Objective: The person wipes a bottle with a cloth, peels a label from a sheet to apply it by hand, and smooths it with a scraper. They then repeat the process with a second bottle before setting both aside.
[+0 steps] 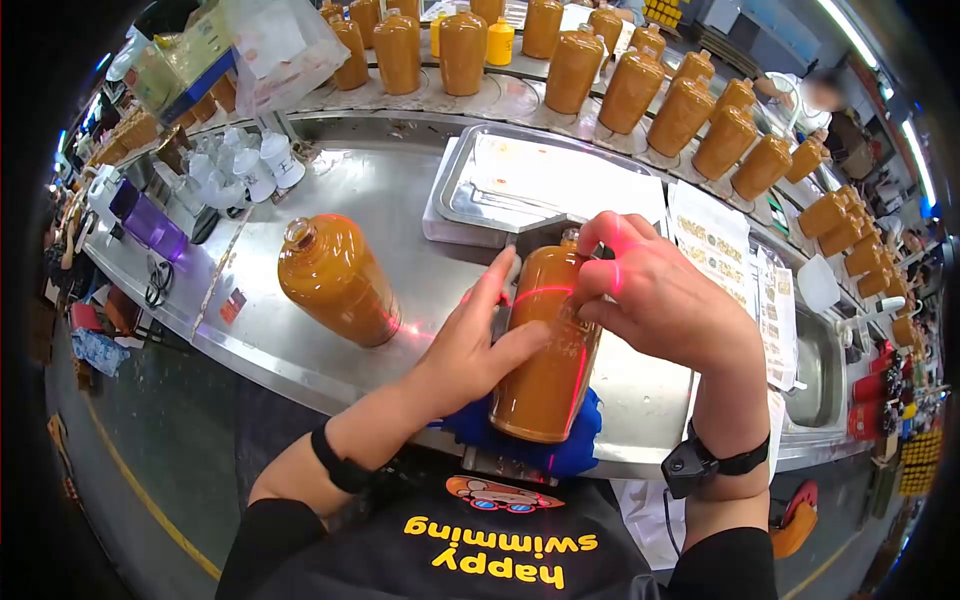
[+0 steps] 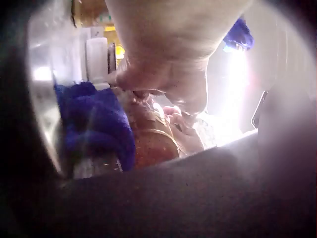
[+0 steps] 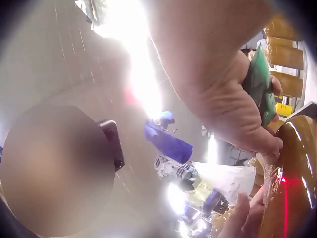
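An amber-brown glossy bottle lies tilted in front of me, its base on a blue cloth and its neck pointing away. Pale lettering shows on its upper side, and red laser lines cross it. My left hand lies along the bottle's left side, fingers extended, thumb across the lettering. My right hand bends over the bottle's right shoulder with curled fingers. In the right wrist view it pinches a thin flat green piece, hidden in the head view. A second brown bottle stands upright to the left.
Metal trays with white paper sit behind the bottle. Printed sheets lie at right, before a sink. Many brown bottles line the curved conveyor beyond. Plastic cups and a purple bottle stand left. Another person sits far right.
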`<state>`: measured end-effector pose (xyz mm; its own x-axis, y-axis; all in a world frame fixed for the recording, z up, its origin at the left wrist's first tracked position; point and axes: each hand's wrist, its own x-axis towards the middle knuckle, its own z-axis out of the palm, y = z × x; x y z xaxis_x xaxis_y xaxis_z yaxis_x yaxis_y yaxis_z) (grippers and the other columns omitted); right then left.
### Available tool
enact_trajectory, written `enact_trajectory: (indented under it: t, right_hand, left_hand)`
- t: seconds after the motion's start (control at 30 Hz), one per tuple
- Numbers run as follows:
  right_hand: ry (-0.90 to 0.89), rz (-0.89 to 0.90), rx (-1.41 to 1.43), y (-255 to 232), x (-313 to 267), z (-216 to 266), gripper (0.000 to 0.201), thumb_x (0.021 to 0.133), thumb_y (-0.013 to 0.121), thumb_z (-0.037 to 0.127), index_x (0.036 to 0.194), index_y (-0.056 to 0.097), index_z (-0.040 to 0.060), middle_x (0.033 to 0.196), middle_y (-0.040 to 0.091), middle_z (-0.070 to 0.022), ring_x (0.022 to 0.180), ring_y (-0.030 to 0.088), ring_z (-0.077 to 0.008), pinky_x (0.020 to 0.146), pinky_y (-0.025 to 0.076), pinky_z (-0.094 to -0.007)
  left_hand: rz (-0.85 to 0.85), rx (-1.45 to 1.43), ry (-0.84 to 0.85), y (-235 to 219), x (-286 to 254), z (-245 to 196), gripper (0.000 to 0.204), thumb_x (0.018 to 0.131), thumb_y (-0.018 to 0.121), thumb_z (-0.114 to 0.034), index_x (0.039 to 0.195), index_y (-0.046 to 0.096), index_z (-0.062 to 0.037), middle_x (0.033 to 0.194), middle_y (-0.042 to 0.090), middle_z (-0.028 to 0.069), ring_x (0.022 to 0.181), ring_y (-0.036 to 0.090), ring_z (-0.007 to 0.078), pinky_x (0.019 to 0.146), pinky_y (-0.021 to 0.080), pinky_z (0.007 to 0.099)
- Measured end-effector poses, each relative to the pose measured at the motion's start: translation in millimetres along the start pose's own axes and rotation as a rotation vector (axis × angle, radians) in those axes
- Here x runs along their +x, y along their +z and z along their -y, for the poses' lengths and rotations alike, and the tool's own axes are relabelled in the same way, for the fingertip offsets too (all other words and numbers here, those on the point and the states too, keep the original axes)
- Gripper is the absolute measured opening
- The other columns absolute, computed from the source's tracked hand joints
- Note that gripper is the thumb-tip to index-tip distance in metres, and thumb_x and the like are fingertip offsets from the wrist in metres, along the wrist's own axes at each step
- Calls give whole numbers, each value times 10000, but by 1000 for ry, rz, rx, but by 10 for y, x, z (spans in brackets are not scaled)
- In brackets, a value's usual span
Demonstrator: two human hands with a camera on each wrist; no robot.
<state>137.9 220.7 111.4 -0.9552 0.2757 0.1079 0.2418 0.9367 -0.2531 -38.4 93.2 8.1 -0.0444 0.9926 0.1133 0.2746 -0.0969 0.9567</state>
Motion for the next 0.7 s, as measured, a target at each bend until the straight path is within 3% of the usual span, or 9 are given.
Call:
enact_trajectory:
  t: [0.07, 0.2, 0.3, 0.4, 0.47, 0.6, 0.7]
  right_hand:
    - [9, -16, 29, 3, -21, 1, 125, 793, 666, 124, 861, 655, 20, 1082, 558, -129, 1050, 525, -320, 870, 473, -402]
    - [48, -300, 128, 195, -181, -72, 134, 815, 667, 66, 911, 590, 12, 1045, 555, -165, 990, 545, -347, 849, 468, -424]
    - [167, -513, 204, 438, -375, -49, 175, 859, 655, 95, 984, 564, 12, 1046, 559, -172, 984, 554, -349, 849, 466, -410]
    - [259, -581, 461, 732, -474, 6, 235, 929, 629, 214, 1029, 552, 16, 1128, 555, -176, 958, 583, -284, 748, 495, -337]
    - [342, -600, 583, 879, -463, 14, 312, 922, 648, 300, 1005, 537, 21, 1180, 542, -182, 928, 583, -221, 641, 495, -282]
    - [290, -655, 595, 946, -405, -18, 346, 899, 674, 325, 969, 528, 19, 1181, 543, -205, 931, 575, -220, 640, 484, -280]
    - [338, -629, 599, 928, -355, -29, 334, 902, 668, 314, 965, 530, 17, 1177, 548, -210, 949, 571, -229, 669, 483, -281]
  left_hand:
    - [-61, 68, -41, 82, 112, -47, 918, 897, 635, -390, 1465, 114, 110, 1433, 327, 318, 1356, 350, 364, 1104, 298, 398]
    - [-87, -58, 36, 202, 114, 54, 921, 901, 634, -368, 1463, 93, 121, 1430, 342, 302, 1349, 368, 329, 1102, 306, 382]
    - [-25, -335, -103, 178, 67, 29, 912, 905, 628, -341, 1469, 73, 114, 1438, 349, 262, 1340, 383, 282, 1090, 329, 358]
    - [25, -521, -103, 162, 113, 45, 843, 909, 602, -274, 1507, 89, 26, 1457, 342, 158, 1338, 376, 220, 1101, 315, 344]
    - [43, -567, -115, 149, 125, 21, 843, 908, 601, -290, 1508, 96, 19, 1456, 344, 156, 1334, 379, 215, 1100, 318, 341]
    - [133, -616, -99, 79, 165, -36, 830, 919, 592, -292, 1500, 99, 36, 1451, 351, 159, 1327, 387, 212, 1095, 324, 336]
    - [-13, -419, -166, 140, 195, -73, 825, 929, 584, -290, 1490, 93, 63, 1444, 360, 173, 1323, 389, 217, 1093, 325, 337]
